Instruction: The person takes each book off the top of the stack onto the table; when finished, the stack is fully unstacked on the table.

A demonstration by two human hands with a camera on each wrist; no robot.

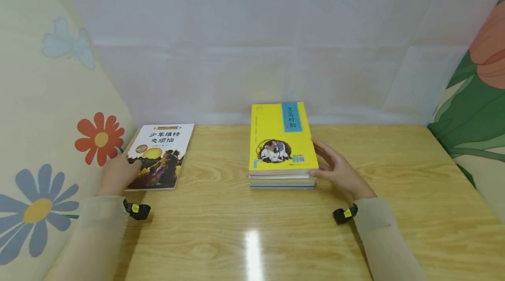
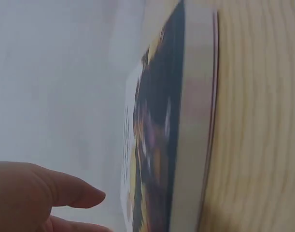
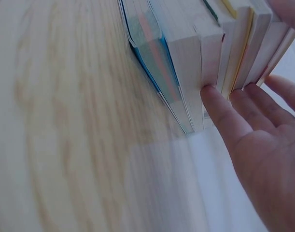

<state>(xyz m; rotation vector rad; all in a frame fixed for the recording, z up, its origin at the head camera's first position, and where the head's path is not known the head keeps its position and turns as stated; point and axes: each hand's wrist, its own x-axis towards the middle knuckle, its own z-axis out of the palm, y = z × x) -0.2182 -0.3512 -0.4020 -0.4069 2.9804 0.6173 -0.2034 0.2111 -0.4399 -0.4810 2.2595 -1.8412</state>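
On the left of the table lies a book with a white and dark illustrated cover (image 1: 163,158). My left hand (image 1: 118,173) is at its left side. In the left wrist view the thumb (image 2: 82,193) stands extended near the cover, apart from the other fingers, most of which are out of sight. Near the middle, a stack of books (image 1: 282,178) has a yellow book (image 1: 272,119) on top. My right hand (image 1: 341,173) is at the stack's right side. In the right wrist view its fairly straight fingers (image 3: 224,113) touch the book edges; the thumb lies towards the stack's front corner.
A wooden table (image 1: 213,228) carries both the single book and the stack. White cloth (image 1: 236,44) hangs behind them. Flower-printed panels stand at the left (image 1: 39,97) and right (image 1: 473,110).
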